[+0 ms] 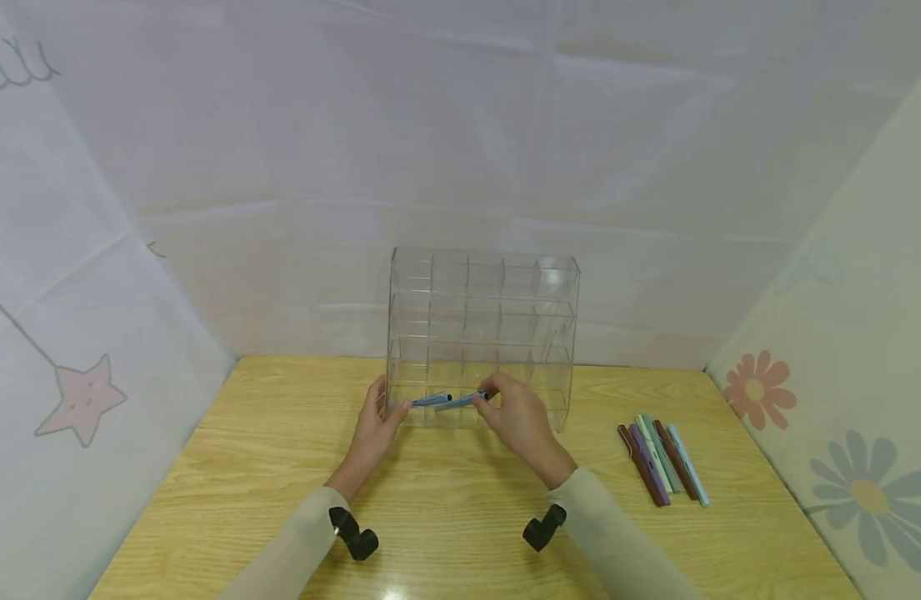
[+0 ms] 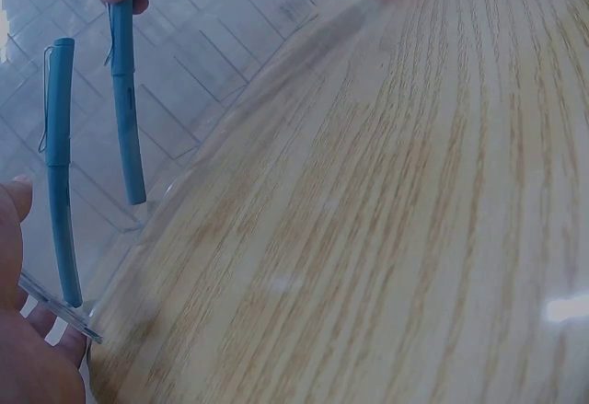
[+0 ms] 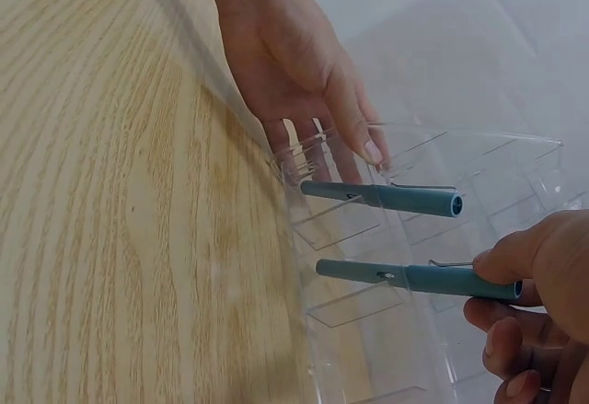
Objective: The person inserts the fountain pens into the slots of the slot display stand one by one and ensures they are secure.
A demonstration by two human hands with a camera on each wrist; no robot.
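Observation:
A clear acrylic organizer (image 1: 445, 350) with rows of small compartments stands upright on the table. My left hand (image 1: 373, 429) grips its left side wall near the bottom, thumb in front and fingers behind. One teal-blue pen (image 3: 419, 200) leans in the lowest row at the left end, its clip and cap end sticking out. Between thumb and fingers, my right hand (image 1: 522, 421) pinches a second teal-blue pen (image 3: 446, 280) by its cap end. That pen's other end points into the lowest row, beside the first; whether it touches the bottom I cannot tell.
Several loose pens (image 1: 651, 467), brown, purple, pale green, green and light blue, lie side by side on the wooden table (image 1: 445, 533) to the right. Behind the organizer hangs a pale cloth backdrop (image 1: 340, 275), with printed side cloths left and right.

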